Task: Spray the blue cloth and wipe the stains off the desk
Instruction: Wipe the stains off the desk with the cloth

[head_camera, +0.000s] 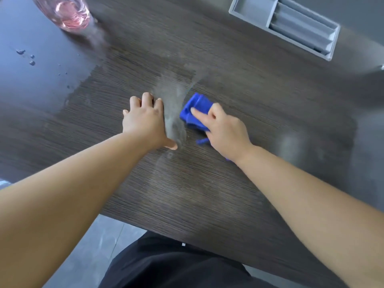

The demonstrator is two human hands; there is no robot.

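Observation:
A bunched blue cloth (196,110) lies on the dark wood-grain desk (207,194) near its middle. My right hand (222,129) grips the cloth, with the forefinger stretched over its top and the other fingers curled round it. My left hand (145,119) rests flat on the desk just left of the cloth, fingers spread. Between the two hands runs a pale wet smear (173,113). A clear bottle with pink liquid (69,14) stands at the far left, blurred.
Several water drops (31,59) sit on the glossy dark left part of the desk. A grey recessed cable tray (291,23) is set into the desk at the far right. The desk's near edge runs above my dark trousers (176,267) and the grey floor.

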